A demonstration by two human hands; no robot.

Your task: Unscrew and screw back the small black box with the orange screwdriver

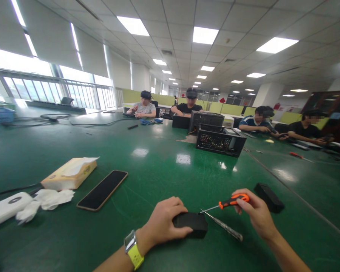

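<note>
My left hand grips a small black box-shaped piece from its left side, pressing it against the green table; a watch with a yellow-green strap is on that wrist. Between the fingers of my right hand is the orange-and-black handle of a screwdriver. Its thin shaft points left and down, and the tip meets the far right edge of the black piece. A second, metal-handled screwdriver lies on the table just below the shaft. Beyond my right hand rests another black box-shaped piece.
To the left lie a phone, a tissue pack, crumpled tissues and a white device. An open black computer case stands farther back. Several people sit at the far side, and another orange screwdriver lies far right.
</note>
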